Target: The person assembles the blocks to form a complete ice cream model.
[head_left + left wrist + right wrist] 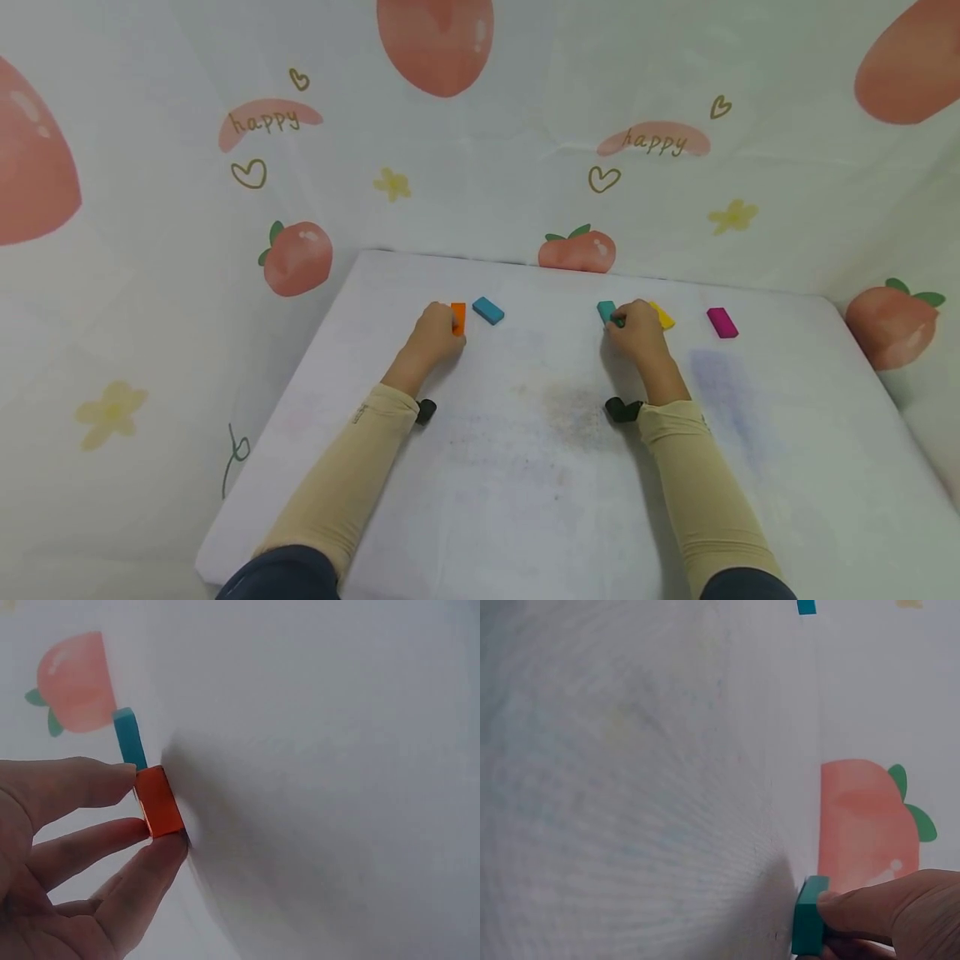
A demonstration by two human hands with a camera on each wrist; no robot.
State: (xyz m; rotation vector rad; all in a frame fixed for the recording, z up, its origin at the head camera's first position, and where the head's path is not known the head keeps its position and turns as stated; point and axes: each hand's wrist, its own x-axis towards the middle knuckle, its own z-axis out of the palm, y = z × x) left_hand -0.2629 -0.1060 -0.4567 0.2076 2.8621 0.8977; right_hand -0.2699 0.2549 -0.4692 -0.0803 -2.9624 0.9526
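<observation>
An orange block (pixel 458 315) is pinched between the thumb and fingers of my left hand (pixel 437 331), at the far left of the white table. In the left wrist view the orange block (pixel 159 801) shows its broad face, thumb at one end and fingertips at the other. Just right of it lies a blue block (pixel 488 311). My right hand (pixel 637 330) pinches a teal block (pixel 606 311); the right wrist view shows the thumb on the teal block (pixel 808 919). A yellow block (pixel 663 316) lies partly hidden behind the right hand.
A magenta block (pixel 722 322) lies to the right of the yellow one. The white table (pixel 517 517) has grey and bluish smudges. A cloth backdrop (pixel 480 167) printed with peaches stands behind it. Dark wrist-camera pieces (pixel 622 410) stick out from the sleeves.
</observation>
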